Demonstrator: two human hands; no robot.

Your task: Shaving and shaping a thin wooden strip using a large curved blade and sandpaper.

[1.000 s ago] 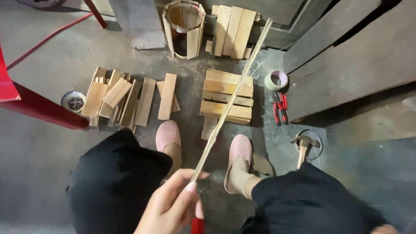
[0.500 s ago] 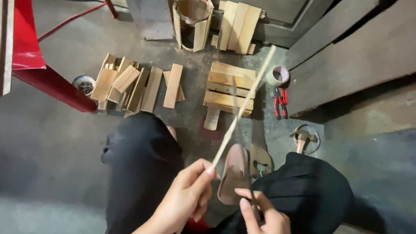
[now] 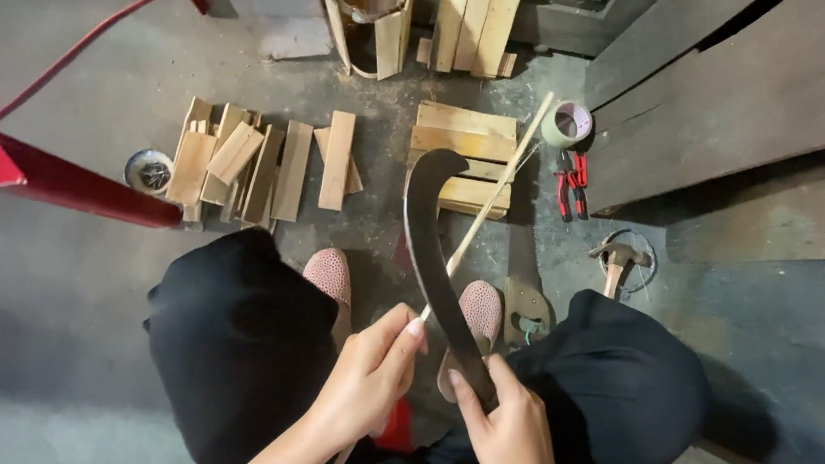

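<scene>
My left hand point(image 3: 365, 377) grips a long thin bamboo strip point(image 3: 496, 185) near its lower end; the strip runs up and to the right toward a roll of tape. My right hand point(image 3: 509, 435) holds the handle of a dark curved machete point(image 3: 432, 234), whose hooked tip points up over the wood pieces. The blade lies just left of the strip and crosses it near my hands. Both hands sit above my knees, which are in black trousers, with pink shoes point(image 3: 334, 275) below on the floor.
Flat wood slats point(image 3: 260, 159) lie at left, a stacked pile point(image 3: 464, 152) in the middle. A slatted bucket point(image 3: 367, 9) and boards stand at the back. Tape roll point(image 3: 568, 124), red pliers point(image 3: 571, 181), hammer point(image 3: 617, 260) and handsaw point(image 3: 525, 307) lie right. Red frame point(image 3: 49, 180) at left.
My right hand has come in from the lower right and brought the machete up beside the strip. My left hand still holds the strip, now lower and nearer the middle.
</scene>
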